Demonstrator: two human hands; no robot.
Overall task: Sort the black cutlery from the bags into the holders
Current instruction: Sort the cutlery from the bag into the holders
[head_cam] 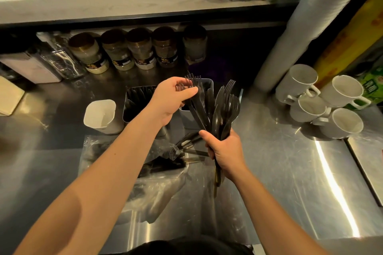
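Right hand [224, 152], centre frame, fist closed around a fanned bunch of black cutlery [219, 109], mixed forks, knives and spoons, heads up. Left hand [172, 99] just above-left, fingers curled, pinching a few forks [191, 84] over the grey holders [143, 101]; left holder has black cutlery in it. White holder [101, 116] just left of those. Clear bags [145, 172] lie flat on steel counter [290, 182] below the hands, more cutlery [190, 143] spilling out. White mugs [323, 101] at right.
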